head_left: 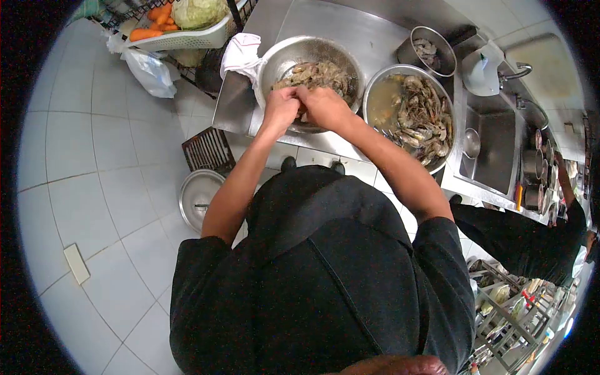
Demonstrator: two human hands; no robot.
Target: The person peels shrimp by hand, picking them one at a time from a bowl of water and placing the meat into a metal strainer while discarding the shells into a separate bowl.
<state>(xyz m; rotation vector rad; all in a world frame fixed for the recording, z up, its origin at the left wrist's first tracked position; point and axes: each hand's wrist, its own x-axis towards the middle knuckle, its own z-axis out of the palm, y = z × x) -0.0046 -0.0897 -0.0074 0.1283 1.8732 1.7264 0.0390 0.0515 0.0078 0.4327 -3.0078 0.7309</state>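
Observation:
My left hand (283, 110) and my right hand (324, 107) meet over the near side of a round metal colander (282, 55). Their fingers are closed and pressed together around a shrimp, mostly hidden by the hands. A heap of raw, unpeeled shrimp (322, 74) lies in the colander beyond my fingers. Just right of it, a wide metal bowl (369, 94) holds cloudy liquid and many more grey-brown shrimp (425, 119). Behind that bowl stands a deeper metal pot (406, 55) with pale greyish pieces (426, 51) inside.
A white cloth (240, 55) lies at the counter's left corner, near a basket (187, 41) of carrots and cabbage. To the right are a sink (490, 140) and a white jug (482, 70). A lidded pot (199, 195) and crate stand below left. Another person (519, 237) works at right.

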